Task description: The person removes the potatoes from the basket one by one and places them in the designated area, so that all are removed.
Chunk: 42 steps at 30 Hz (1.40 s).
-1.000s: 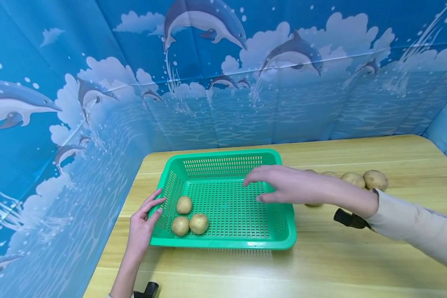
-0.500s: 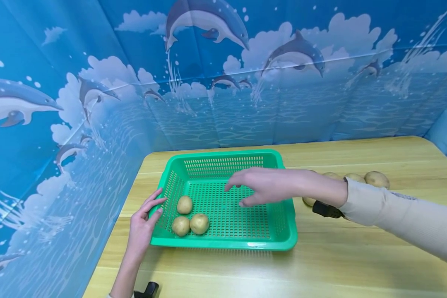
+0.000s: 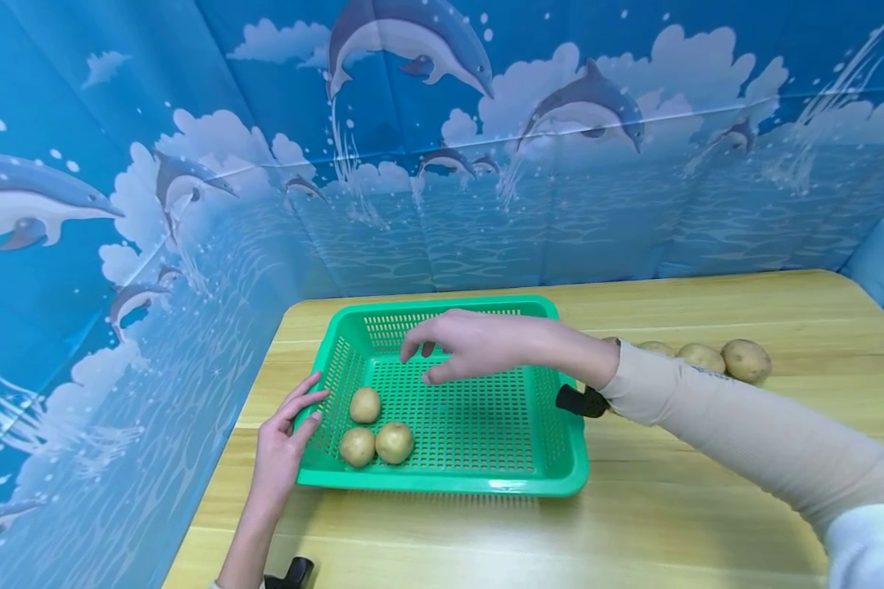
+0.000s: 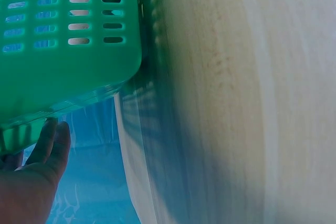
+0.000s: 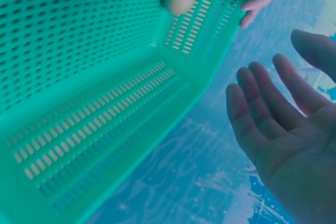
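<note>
From my remote seat, I watch the green basket (image 3: pixel 442 484) fill the middle of the head view, sitting on the wooden table (image 3: pixel 663 532). Three potatoes (image 3: pixel 394 442) lie in its lower left corner as framed there, two of them touching side by side and one just above.

My left hand (image 3: pixel 280 450) is at the basket's left rim, fingers mostly extended and touching it. My right hand (image 3: pixel 479 343) hangs above the basket, fingers apart and loosely bent, thumb away from them, with nothing in its grasp; the right wrist view shows its bare palm.

At the right of the head view, more potatoes (image 3: pixel 746 361) sit in a row on the table, partly hidden by the pale sleeve (image 3: pixel 737 433). A blue dolphin backdrop (image 3: pixel 412 237) spans the top.
</note>
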{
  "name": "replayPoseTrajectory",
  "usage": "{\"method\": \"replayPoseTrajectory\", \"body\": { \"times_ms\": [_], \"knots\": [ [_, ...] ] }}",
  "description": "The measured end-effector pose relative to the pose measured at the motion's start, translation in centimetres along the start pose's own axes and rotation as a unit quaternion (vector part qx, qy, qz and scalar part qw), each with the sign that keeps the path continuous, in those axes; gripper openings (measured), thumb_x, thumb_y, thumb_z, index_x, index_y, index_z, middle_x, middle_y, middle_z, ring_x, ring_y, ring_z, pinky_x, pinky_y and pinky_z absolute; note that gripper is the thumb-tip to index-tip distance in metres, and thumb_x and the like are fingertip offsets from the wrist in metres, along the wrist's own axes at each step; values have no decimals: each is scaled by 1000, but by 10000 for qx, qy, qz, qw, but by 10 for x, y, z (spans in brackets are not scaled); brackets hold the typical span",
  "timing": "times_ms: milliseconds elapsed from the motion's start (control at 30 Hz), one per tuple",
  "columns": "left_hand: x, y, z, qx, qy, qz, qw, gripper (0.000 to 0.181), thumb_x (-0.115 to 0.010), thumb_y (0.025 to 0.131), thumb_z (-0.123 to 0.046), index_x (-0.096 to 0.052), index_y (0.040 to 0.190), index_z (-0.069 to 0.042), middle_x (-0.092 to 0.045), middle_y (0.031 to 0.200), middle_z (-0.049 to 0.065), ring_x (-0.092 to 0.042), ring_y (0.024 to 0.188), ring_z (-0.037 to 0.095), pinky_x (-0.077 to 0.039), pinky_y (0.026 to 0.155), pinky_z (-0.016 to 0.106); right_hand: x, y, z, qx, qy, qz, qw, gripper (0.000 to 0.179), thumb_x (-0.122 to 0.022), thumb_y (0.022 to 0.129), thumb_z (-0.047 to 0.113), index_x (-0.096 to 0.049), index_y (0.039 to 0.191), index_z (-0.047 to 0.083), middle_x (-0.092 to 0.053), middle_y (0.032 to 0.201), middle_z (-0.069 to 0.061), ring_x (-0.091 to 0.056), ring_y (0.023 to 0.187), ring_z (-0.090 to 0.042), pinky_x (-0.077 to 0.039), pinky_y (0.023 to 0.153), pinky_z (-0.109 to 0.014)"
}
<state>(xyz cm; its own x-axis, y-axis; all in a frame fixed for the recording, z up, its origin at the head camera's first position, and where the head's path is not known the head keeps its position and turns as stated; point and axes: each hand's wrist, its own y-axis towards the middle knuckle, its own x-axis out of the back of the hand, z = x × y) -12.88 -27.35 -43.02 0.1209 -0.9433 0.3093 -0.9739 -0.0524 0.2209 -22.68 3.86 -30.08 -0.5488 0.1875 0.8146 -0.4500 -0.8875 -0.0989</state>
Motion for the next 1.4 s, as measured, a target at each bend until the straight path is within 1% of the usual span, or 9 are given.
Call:
{"method": "replayPoseTrajectory", "body": {
  "times_ms": [200, 467, 700, 767, 867, 967, 1100, 1267, 1400],
  "knots": [
    [0, 0, -2, 0, 37, -23, 10000, 27, -55, 98, 2, -66, 122, -2, -48, 148, -1, -31, 142, 14, -26, 109, 15, -5, 17, 0, -248, 246, 251, 9991, 34, -65, 96, 23, -60, 129, 19, -58, 127, 11, -55, 112, -8, -46, 92, -24],
    [0, 0, -3, -44, 0, -19, 10000, 27, -55, 97, 3, -65, 122, 0, -48, 147, 1, -32, 142, 15, -25, 111, 16, -28, 45, -14, -292, 485, 566, 9968, 32, -67, 95, 24, -62, 126, 16, -61, 124, 8, -59, 105, -6, -48, 88, -24],
    [0, 2, -1, -60, 43, -9, 10000, 27, -56, 97, 3, -66, 122, 0, -48, 147, 0, -32, 142, 15, -25, 111, 15, -45, 60, -25, -221, 594, 849, 9944, 38, -67, 95, 24, -61, 128, 7, -61, 130, -5, -57, 117, -20, -48, 89, -27],
    [-1, 2, -1, -87, 31, -18, 10000, 27, -56, 97, 3, -66, 122, 0, -49, 147, 1, -32, 142, 15, -25, 111, 16, -51, 64, -28, -196, 633, 857, 9941, 38, -68, 94, 23, -62, 128, 8, -61, 129, -4, -58, 116, -19, -49, 88, -26],
    [-2, 2, -1, -113, 18, -27, 9999, 28, -55, 97, 4, -66, 122, 0, -49, 147, 1, -33, 141, 15, -26, 110, 16, -63, 70, -33, -5, 902, 807, 9927, 37, -71, 91, 18, -64, 126, 7, -63, 127, -4, -60, 113, -22, -49, 86, -24],
    [-2, 1, 0, -140, 4, -26, 9999, 28, -55, 97, 5, -66, 122, 1, -49, 147, 2, -33, 141, 16, -26, 110, 16, -73, 75, -37, 171, 1110, 848, 9900, 36, -74, 88, 15, -66, 123, 7, -65, 124, -3, -61, 112, -25, -49, 87, -22],
    [-2, 0, 0, -105, 8, -9, 9999, 27, -55, 97, 4, -65, 122, 1, -48, 147, 1, -33, 142, 15, -27, 110, 16, -82, 79, -40, 269, 1206, 1117, 9860, 39, -76, 87, 15, -66, 124, 10, -64, 124, 3, -61, 114, -25, -48, 89, -22],
    [-1, 0, 0, 2, 39, 27, 10000, 27, -55, 99, 0, -65, 124, -1, -47, 148, -2, -31, 142, 14, -29, 108, 15, -88, 82, -43, 230, 1396, 1323, 9811, 45, -78, 84, 12, -65, 128, 14, -62, 127, 4, -60, 112, -21, -47, 91, -23],
    [-1, -1, 0, -14, 14, 43, 10000, 27, -55, 98, 1, -65, 124, 0, -47, 148, 0, -31, 142, 15, -28, 108, 15, -94, 82, -47, 137, 1701, 1450, 9746, 48, -77, 83, 8, -64, 130, 14, -60, 130, 3, -60, 110, -18, -49, 89, -23]
  ]
}}
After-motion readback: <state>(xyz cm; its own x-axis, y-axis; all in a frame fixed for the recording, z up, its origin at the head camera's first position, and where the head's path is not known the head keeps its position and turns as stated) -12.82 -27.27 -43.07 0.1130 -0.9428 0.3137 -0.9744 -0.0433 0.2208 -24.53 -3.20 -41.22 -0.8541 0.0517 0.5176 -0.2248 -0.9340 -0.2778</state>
